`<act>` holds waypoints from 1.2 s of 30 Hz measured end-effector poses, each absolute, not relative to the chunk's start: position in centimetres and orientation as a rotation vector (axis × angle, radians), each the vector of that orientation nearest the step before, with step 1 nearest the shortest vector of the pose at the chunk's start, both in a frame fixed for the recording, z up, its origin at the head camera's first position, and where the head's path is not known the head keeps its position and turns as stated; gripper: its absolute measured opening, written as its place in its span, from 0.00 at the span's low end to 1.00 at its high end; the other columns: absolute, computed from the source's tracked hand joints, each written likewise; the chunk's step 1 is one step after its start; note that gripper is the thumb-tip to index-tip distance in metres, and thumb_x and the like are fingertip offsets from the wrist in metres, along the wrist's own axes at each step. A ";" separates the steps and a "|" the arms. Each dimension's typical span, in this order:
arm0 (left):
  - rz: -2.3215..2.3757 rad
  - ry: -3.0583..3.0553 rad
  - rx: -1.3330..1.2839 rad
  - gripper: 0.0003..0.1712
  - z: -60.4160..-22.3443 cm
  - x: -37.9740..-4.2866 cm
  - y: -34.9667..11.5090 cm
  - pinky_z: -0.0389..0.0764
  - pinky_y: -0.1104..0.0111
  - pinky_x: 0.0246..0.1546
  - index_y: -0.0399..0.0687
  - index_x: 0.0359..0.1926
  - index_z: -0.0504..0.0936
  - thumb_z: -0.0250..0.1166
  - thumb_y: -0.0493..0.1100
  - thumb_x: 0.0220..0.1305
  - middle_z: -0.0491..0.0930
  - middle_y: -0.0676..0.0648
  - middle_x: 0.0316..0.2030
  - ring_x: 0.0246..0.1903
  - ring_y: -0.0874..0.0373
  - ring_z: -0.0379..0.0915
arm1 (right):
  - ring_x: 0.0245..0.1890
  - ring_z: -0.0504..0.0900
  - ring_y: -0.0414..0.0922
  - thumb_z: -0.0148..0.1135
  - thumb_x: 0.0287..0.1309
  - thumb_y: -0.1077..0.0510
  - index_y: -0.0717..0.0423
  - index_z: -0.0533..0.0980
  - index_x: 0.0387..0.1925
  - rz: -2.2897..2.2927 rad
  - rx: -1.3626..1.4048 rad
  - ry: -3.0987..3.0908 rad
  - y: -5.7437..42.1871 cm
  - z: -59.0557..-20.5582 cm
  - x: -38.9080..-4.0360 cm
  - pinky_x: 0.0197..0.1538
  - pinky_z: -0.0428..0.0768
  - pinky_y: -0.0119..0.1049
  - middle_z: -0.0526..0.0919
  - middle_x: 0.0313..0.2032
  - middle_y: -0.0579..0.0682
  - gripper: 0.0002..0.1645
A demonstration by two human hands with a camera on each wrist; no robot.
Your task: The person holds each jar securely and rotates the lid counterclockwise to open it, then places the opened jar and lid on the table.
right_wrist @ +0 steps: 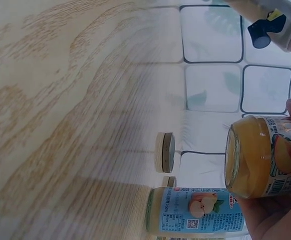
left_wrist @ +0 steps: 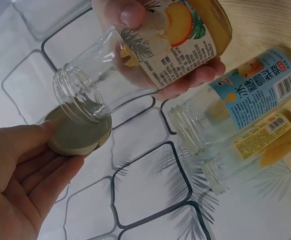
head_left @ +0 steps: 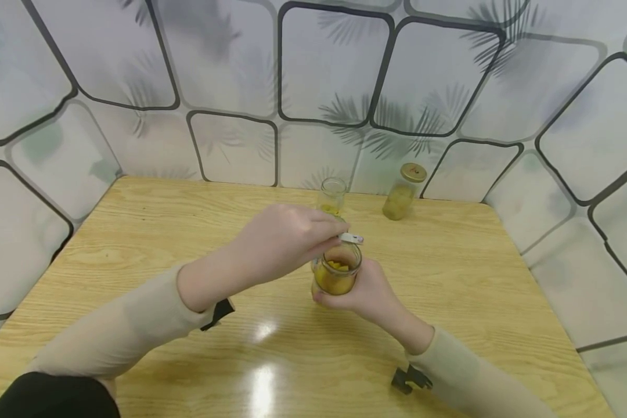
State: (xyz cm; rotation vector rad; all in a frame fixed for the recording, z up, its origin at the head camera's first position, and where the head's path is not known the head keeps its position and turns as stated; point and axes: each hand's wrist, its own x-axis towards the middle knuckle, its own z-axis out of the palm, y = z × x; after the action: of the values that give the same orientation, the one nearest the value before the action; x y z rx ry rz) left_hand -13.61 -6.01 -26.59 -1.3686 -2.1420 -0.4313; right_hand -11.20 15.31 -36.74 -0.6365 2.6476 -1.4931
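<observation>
My right hand point(head_left: 373, 287) grips a glass jar with a peach label point(left_wrist: 173, 42) and yellow fruit pieces at its bottom. The jar is uncapped and raised off the table in the right wrist view. My left hand point(head_left: 287, 241) pinches a round metal lid point(left_wrist: 73, 135) between thumb and fingers, right at the jar's threaded mouth. Whether the lid touches the rim I cannot tell. Beside this jar in the left wrist view stand an uncapped jar with a blue label point(left_wrist: 255, 87) and another with a yellow label point(left_wrist: 265, 140).
A capped jar with a gold lid point(head_left: 401, 194) stands at the back right, near the patterned wall point(head_left: 319, 151). Two loose lids show in the right wrist view, a larger lid point(right_wrist: 168, 152) and a smaller lid point(right_wrist: 171, 181). Everything stands on a wooden table point(head_left: 188, 232).
</observation>
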 end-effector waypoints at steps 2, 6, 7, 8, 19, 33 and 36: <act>-0.421 -2.155 -1.352 0.10 -26.7 -13.8 -6.1 0.88 0.71 0.35 0.43 0.50 0.90 0.72 0.40 0.70 0.93 0.48 0.43 0.37 0.57 0.91 | 0.45 0.87 0.42 0.86 0.46 0.57 0.54 0.81 0.54 -1.498 -0.636 2.640 15.3 -36.7 -11.2 0.52 0.85 0.36 0.91 0.47 0.51 0.32; -0.381 -2.152 -1.313 0.11 -26.9 -14.1 -6.2 0.84 0.73 0.26 0.44 0.51 0.90 0.71 0.41 0.71 0.93 0.49 0.40 0.28 0.60 0.88 | 0.47 0.88 0.44 0.86 0.46 0.57 0.56 0.82 0.55 -1.501 -0.621 2.627 15.3 -36.6 -11.2 0.53 0.85 0.37 0.91 0.47 0.52 0.33; -0.378 -2.145 -1.305 0.11 -26.9 -14.2 -6.2 0.82 0.74 0.24 0.44 0.50 0.90 0.71 0.41 0.71 0.93 0.49 0.38 0.26 0.60 0.86 | 0.47 0.88 0.44 0.86 0.46 0.57 0.56 0.82 0.55 -1.500 -0.615 2.627 15.3 -36.6 -11.2 0.53 0.85 0.37 0.91 0.48 0.52 0.33; -0.369 -2.137 -1.293 0.10 -26.9 -14.3 -6.3 0.80 0.74 0.22 0.45 0.50 0.90 0.72 0.41 0.70 0.93 0.49 0.36 0.23 0.61 0.83 | 0.47 0.88 0.45 0.86 0.46 0.57 0.56 0.82 0.55 -1.500 -0.608 2.626 15.3 -36.5 -11.2 0.54 0.85 0.38 0.91 0.48 0.52 0.33; -0.381 -2.112 -1.181 0.12 -26.7 -14.9 -6.5 0.82 0.71 0.23 0.44 0.50 0.90 0.74 0.42 0.68 0.91 0.50 0.29 0.21 0.60 0.82 | 0.49 0.89 0.46 0.87 0.45 0.58 0.57 0.81 0.55 -1.513 -0.574 2.611 15.4 -36.5 -11.1 0.55 0.85 0.38 0.91 0.49 0.53 0.35; -0.379 -2.142 -1.113 0.08 -27.1 -15.5 -7.1 0.87 0.68 0.28 0.44 0.45 0.92 0.74 0.41 0.67 0.93 0.47 0.36 0.31 0.56 0.91 | 0.51 0.89 0.48 0.88 0.44 0.58 0.56 0.81 0.56 -1.503 -0.594 2.629 15.4 -36.6 -11.1 0.55 0.86 0.39 0.91 0.50 0.53 0.36; -0.380 -2.158 -1.105 0.08 -27.1 -15.5 -7.3 0.88 0.66 0.28 0.44 0.44 0.92 0.74 0.41 0.67 0.93 0.47 0.37 0.32 0.55 0.92 | 0.50 0.89 0.48 0.88 0.43 0.58 0.56 0.82 0.56 -1.499 -0.590 2.642 15.3 -36.6 -11.1 0.55 0.86 0.39 0.91 0.50 0.53 0.36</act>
State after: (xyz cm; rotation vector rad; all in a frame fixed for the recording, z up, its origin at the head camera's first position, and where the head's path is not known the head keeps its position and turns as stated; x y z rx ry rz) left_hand -15.55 -7.26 -27.10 -1.1050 -2.1584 -0.3796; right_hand -11.14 15.33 -36.60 -0.5897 2.6417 -1.4993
